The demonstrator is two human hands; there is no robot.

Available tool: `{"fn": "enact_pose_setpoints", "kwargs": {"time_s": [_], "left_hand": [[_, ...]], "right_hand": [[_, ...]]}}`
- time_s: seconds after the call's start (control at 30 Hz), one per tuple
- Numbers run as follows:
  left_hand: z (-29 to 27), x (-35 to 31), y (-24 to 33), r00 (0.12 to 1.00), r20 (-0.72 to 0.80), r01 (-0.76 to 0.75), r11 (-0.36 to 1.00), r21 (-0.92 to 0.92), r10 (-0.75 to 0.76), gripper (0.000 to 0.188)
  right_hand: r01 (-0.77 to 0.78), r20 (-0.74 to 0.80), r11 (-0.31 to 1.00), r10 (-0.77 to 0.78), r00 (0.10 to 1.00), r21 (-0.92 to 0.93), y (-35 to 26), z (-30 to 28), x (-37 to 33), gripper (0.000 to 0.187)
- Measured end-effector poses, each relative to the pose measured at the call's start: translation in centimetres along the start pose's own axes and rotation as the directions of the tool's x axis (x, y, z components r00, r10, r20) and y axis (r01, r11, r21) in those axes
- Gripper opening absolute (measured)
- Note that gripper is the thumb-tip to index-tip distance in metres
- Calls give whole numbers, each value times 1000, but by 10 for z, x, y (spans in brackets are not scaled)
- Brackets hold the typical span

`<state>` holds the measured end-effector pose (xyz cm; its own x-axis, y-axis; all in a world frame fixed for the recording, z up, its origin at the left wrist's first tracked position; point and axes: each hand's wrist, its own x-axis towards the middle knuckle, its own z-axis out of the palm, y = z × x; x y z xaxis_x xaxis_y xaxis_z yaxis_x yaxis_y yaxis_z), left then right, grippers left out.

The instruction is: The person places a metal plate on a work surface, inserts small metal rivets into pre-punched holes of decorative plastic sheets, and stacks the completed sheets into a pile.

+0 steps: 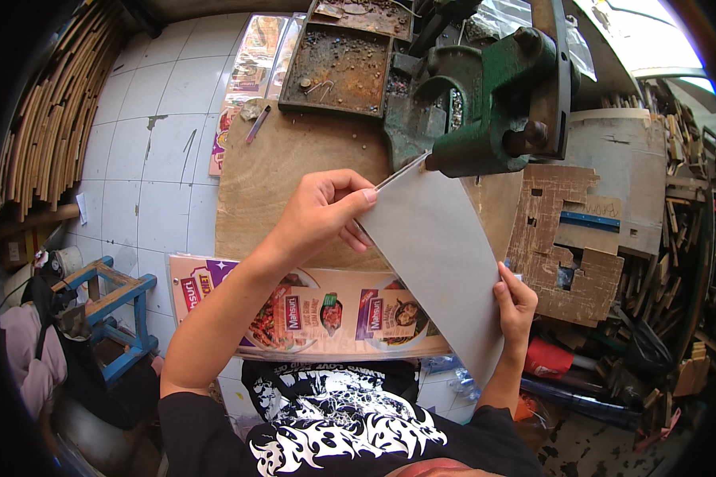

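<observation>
A long pale grey sheet [433, 230], seemingly of more than one layer, slants from the green press down toward my right side. My left hand [334, 211] pinches its left edge near the far corner, thumb on top. Lower down, my right hand [515, 302] grips the opposite edge, with the thumb on the sheet and the other fingers partly behind it. The sheet's far corner lies at the nose of the green cast-metal hand press [485, 119]. Whether the corner touches the press, I cannot tell. Below the sheet spreads a wooden board tabletop [270, 199].
Printed food-picture sheets [326, 314] are stacked along the table's near edge, with more printed sheets [254, 63] at the far left. A compartmented metal tray [342, 71] of small parts stands beside the press. At left is a blue-framed stool [139, 310]; cut brown boards [573, 238] stand at right.
</observation>
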<state>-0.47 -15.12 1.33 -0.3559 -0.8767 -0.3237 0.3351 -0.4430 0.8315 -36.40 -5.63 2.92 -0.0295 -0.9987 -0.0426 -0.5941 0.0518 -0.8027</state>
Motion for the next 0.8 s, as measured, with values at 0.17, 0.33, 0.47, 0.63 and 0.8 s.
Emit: {"fn": "enact_pose_setpoints", "kwargs": {"time_s": [0.17,0.33,0.47,0.63,0.8], "left_hand": [[-1,0,3,1000,14,12,1000,-10,-11,25],[-3,1,-1,1000,27,1,1000,-9,-1,26],[-2,0,-1,1000,23,15,1000,-10,-15,26],[-1,0,-1,1000,8,1,1000,-19,-1,24],[0,0,0,1000,4,-2,1000,-14,2,24]], "right_hand": [[-40,-7,999,40,999,33,-2,1,0,31],[-48,-7,996,49,999,72,5,2,-2,31],[-24,-9,998,25,1000,64,5,2,-3,32],[-51,0,996,51,999,67,4,1,-2,32],[-51,-3,994,52,999,94,3,3,-2,32]]}}
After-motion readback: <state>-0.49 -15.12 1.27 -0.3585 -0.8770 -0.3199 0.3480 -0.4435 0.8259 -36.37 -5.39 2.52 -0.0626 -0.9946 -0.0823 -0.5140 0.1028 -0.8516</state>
